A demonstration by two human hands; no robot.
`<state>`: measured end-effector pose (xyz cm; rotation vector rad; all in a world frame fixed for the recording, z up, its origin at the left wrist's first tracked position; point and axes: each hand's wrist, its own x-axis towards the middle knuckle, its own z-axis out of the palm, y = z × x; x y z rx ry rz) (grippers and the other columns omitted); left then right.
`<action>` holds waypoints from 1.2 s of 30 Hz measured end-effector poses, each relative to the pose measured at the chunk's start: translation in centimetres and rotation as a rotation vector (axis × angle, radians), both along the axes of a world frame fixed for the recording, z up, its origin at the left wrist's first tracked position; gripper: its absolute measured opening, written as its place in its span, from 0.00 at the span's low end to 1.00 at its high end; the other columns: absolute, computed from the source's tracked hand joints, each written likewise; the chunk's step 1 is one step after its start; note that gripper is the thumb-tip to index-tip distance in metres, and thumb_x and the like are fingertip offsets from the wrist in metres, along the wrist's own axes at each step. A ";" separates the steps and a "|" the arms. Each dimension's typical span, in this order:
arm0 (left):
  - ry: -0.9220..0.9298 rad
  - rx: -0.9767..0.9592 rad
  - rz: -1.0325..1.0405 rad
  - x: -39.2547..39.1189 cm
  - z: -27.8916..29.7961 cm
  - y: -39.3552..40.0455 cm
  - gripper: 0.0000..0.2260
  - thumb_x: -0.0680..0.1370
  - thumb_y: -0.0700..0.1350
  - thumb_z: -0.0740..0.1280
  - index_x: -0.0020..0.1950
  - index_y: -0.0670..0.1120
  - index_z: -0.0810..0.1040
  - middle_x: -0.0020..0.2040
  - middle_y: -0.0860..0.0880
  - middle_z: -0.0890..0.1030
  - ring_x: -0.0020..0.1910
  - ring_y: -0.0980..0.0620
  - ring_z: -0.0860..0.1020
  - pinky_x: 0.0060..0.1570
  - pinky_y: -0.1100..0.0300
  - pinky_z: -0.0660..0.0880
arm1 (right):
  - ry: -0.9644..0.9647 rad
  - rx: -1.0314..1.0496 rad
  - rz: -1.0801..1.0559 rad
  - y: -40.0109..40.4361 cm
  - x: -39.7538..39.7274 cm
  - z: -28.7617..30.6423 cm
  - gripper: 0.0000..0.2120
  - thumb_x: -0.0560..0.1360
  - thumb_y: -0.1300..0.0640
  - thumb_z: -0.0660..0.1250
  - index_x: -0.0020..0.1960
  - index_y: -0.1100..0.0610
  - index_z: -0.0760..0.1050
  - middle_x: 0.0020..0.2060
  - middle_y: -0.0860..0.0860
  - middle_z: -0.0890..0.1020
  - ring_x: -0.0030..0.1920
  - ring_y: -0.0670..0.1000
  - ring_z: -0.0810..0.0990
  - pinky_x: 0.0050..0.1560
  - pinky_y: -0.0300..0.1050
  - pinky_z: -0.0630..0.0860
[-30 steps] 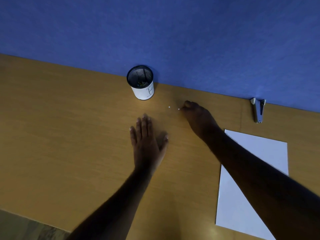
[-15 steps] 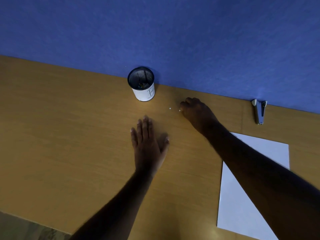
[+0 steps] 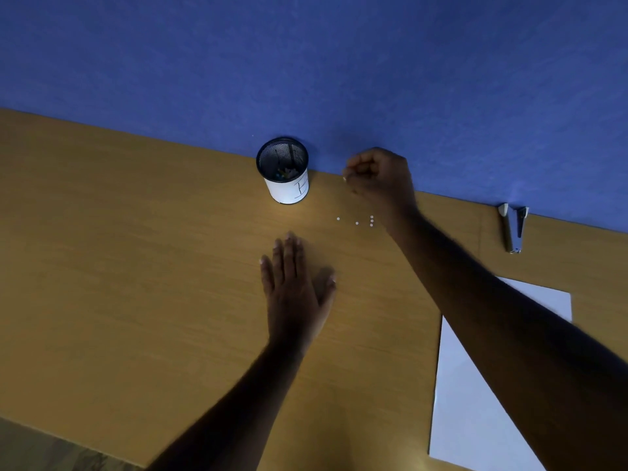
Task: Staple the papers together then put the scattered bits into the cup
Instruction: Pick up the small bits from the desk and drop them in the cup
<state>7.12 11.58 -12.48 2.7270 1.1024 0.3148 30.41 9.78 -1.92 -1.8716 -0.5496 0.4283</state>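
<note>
A black mesh cup [image 3: 285, 171] with a white paper band stands at the back of the wooden desk [image 3: 136, 266], with small items inside. My right hand [image 3: 379, 175] is raised just right of the cup, fingers curled, pinching a tiny white bit at its fingertips. Several small white bits [image 3: 356, 222] lie on the desk below that hand. My left hand [image 3: 295, 283] rests flat on the desk, fingers straight, in front of the cup. The white papers [image 3: 475, 385] lie at the right, partly hidden by my right forearm.
A silver stapler [image 3: 511, 227] lies against the blue wall [image 3: 306, 62] at the back right. The desk's front edge runs across the lower left corner.
My right hand has lifted off the desk and moved up toward the cup with a white bit pinched. More white bits show where it was. The left hand stayed put.
</note>
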 end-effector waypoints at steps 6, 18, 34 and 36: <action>0.006 -0.004 0.003 0.0 0.0 0.0 0.39 0.84 0.64 0.61 0.86 0.40 0.60 0.88 0.42 0.59 0.88 0.41 0.56 0.85 0.36 0.52 | -0.267 -0.008 0.242 7.2 -1.1 2.1 0.06 0.71 0.63 0.73 0.47 0.59 0.82 0.39 0.46 0.85 0.37 0.38 0.82 0.43 0.34 0.78; -0.002 -0.003 0.000 -0.1 0.0 0.0 0.39 0.84 0.65 0.60 0.86 0.39 0.61 0.88 0.42 0.59 0.88 0.40 0.56 0.85 0.35 0.52 | -0.406 -0.150 0.515 10.8 0.5 2.6 0.07 0.68 0.65 0.74 0.45 0.59 0.80 0.38 0.51 0.85 0.40 0.48 0.85 0.46 0.53 0.83; 0.018 -0.017 -0.002 -0.1 -0.1 0.1 0.40 0.84 0.65 0.60 0.87 0.39 0.58 0.88 0.43 0.58 0.88 0.41 0.55 0.85 0.35 0.52 | -0.453 -0.002 0.341 7.1 0.9 2.5 0.08 0.75 0.67 0.66 0.49 0.60 0.81 0.44 0.46 0.85 0.45 0.34 0.80 0.47 0.23 0.71; 0.020 -0.015 -0.005 0.0 -0.1 0.1 0.40 0.84 0.65 0.60 0.87 0.39 0.58 0.88 0.42 0.58 0.88 0.40 0.56 0.85 0.36 0.52 | -0.456 -0.019 0.247 4.9 1.1 1.7 0.06 0.75 0.66 0.67 0.49 0.61 0.82 0.45 0.49 0.86 0.47 0.35 0.78 0.45 0.20 0.69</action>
